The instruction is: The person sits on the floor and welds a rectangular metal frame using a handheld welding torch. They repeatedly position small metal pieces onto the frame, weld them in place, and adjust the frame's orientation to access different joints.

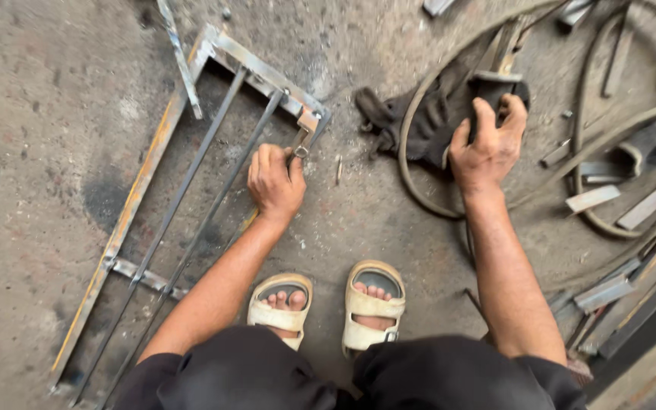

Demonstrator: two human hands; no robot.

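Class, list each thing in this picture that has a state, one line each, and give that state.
Left hand: closed on a thin rod.
Right hand: gripping a dark tool handle.
Metal frame: flat on the floor, rusty.
Hose: looped on the floor.
Dark cloth: crumpled.
Sandals: worn.

Concrete floor (55,91), metal frame (191,152), hoses (616,129), offcuts (592,199)

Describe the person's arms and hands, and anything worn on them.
Both arms are bare from above the elbow down: no sleeves show. The left hand and right hand wear no gloves, rings, watch or bands. The hands look smudged with workshop grime.
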